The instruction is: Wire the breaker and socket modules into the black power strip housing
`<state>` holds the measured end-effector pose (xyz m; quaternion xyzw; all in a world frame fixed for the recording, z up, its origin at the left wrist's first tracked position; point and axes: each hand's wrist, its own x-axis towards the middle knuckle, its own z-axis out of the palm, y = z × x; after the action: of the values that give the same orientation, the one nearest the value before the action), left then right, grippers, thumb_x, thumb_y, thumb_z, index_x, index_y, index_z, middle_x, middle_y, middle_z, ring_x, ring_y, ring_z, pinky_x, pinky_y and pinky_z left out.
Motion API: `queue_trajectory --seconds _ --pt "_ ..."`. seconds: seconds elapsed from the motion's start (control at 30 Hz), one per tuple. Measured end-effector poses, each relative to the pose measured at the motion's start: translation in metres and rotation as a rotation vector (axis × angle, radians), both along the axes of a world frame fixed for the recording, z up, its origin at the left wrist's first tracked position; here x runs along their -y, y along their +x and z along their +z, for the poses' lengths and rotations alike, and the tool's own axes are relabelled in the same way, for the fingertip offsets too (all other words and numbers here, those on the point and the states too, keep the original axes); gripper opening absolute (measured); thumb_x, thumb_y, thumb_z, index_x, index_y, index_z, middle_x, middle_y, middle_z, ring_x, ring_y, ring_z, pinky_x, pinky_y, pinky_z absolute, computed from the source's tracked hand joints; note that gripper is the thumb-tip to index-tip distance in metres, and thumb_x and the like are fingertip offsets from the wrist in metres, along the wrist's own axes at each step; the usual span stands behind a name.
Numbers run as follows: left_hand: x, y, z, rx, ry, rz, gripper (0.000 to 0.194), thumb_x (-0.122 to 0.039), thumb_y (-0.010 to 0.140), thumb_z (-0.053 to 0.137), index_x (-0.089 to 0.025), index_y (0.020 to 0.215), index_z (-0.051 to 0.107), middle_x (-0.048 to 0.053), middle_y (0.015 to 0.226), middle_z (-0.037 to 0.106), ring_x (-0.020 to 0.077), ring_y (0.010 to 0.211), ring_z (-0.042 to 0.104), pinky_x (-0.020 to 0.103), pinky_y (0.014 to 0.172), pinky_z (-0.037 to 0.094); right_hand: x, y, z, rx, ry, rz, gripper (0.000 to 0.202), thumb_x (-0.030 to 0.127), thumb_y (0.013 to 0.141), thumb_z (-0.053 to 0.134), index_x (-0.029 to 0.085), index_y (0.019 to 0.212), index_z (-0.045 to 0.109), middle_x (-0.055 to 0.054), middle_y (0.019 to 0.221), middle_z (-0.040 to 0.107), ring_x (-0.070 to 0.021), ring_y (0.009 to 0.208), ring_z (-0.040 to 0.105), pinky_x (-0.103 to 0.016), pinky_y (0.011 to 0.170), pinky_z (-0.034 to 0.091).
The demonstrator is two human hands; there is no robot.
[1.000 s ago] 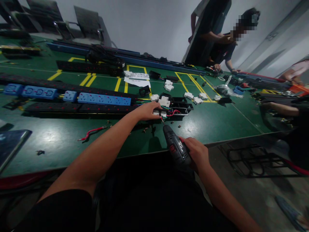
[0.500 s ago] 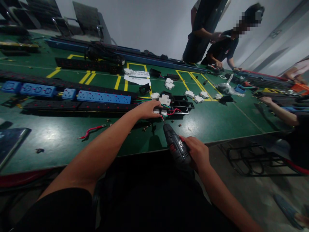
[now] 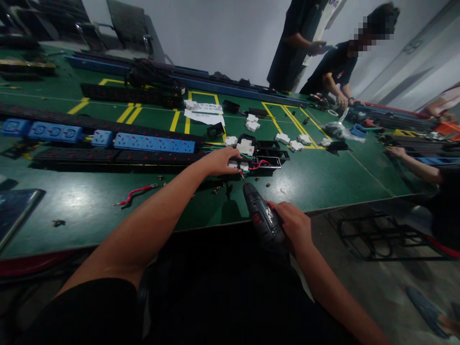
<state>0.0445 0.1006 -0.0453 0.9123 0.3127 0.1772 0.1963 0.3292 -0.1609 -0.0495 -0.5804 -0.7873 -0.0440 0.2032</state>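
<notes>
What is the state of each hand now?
Left hand: at a white block; grip cannot be told.
Right hand: closed around the power drill.

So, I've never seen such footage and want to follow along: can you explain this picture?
No robot here: the work is done bare-handed, seen from a camera worn on the head, looking forward and down. The right hand holds a dark power drill, its tip up close to the left hand. That hand is at some white parts; whether it grips anything is hard to tell. On the green table are long black strips, blue socket blocks, a loose red wire and paper sheets.
</notes>
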Motion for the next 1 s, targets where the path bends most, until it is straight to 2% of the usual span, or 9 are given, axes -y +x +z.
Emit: queue_trajectory --seconds 0.17,0.33,0.57,0.77,1.0 --pt "0.001 0.0 0.0 -0.008 0.008 0.002 0.053 -0.055 0.09 0.074 -0.024 0.132 0.067 0.014 0.136 0.069 0.0329 0.119 0.067 0.046 0.104 0.053 -0.001 0.0 0.0 -0.001 -0.001 -0.017 0.043 0.014 0.102 0.054 0.024 0.137 0.076 -0.005 0.102 0.078 -0.0168 0.093 0.069 -0.028 0.082 0.05" --pt "0.001 0.0 0.0 -0.01 -0.007 0.017 0.054 -0.055 0.088 0.074 -0.026 0.133 0.067 0.014 0.138 0.068 0.0337 0.12 0.067 0.047 0.105 0.052 -0.003 0.0 -0.002 0.024 0.001 -0.019 0.046 0.009 0.099 0.052 0.025 0.135 0.077 -0.004 0.1 0.079 -0.0172 0.092 0.069 -0.027 0.081 0.049" --pt "0.0 0.001 0.001 -0.007 -0.008 0.036 0.053 -0.055 0.089 0.072 -0.025 0.133 0.067 0.015 0.139 0.068 0.0343 0.121 0.066 0.048 0.103 0.053 0.002 -0.009 -0.001 -0.009 -0.01 -0.046 0.046 0.01 0.1 0.052 0.024 0.138 0.074 -0.006 0.109 0.08 -0.0184 0.096 0.069 -0.029 0.085 0.051" --pt "0.0 0.002 0.001 0.0 0.011 0.049 0.054 -0.056 0.09 0.072 -0.023 0.132 0.066 0.016 0.136 0.069 0.0344 0.122 0.066 0.047 0.105 0.053 0.002 -0.014 0.001 -0.018 0.02 -0.067 0.036 0.013 0.101 0.053 0.023 0.127 0.076 -0.006 0.103 0.079 -0.0184 0.092 0.069 -0.03 0.083 0.049" --pt "0.001 0.003 -0.002 0.022 0.012 0.076 0.052 -0.053 0.089 0.074 -0.025 0.131 0.066 0.015 0.135 0.069 0.0345 0.12 0.066 0.048 0.104 0.053 -0.003 -0.012 0.0 0.035 0.028 -0.091 0.037 0.008 0.098 0.053 0.023 0.121 0.078 -0.004 0.103 0.08 -0.0182 0.093 0.069 -0.03 0.083 0.048"
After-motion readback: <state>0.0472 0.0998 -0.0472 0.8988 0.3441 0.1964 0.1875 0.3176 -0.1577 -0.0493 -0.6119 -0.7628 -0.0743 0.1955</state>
